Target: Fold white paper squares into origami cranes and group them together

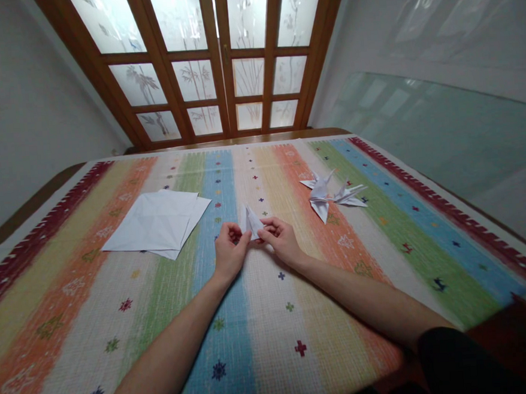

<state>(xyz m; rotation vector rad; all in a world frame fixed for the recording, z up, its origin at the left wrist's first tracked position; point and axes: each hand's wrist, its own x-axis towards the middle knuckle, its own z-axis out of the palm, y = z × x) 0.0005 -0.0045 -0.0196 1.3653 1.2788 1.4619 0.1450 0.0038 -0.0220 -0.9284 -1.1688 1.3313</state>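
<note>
A small folded piece of white paper (253,222) with a pointed tip stands between my two hands over the striped tablecloth (271,316). My left hand (229,252) pinches its left lower edge with curled fingers. My right hand (280,238) pinches its right lower edge, fingers closed. Both forearms reach in from the near edge.
A stack of flat white paper sheets (157,223) lies to the left. Two finished white paper cranes (332,194) rest to the right of the hands. A wooden door with frosted glass panes (217,56) stands behind the table; a glass panel (443,130) is at right.
</note>
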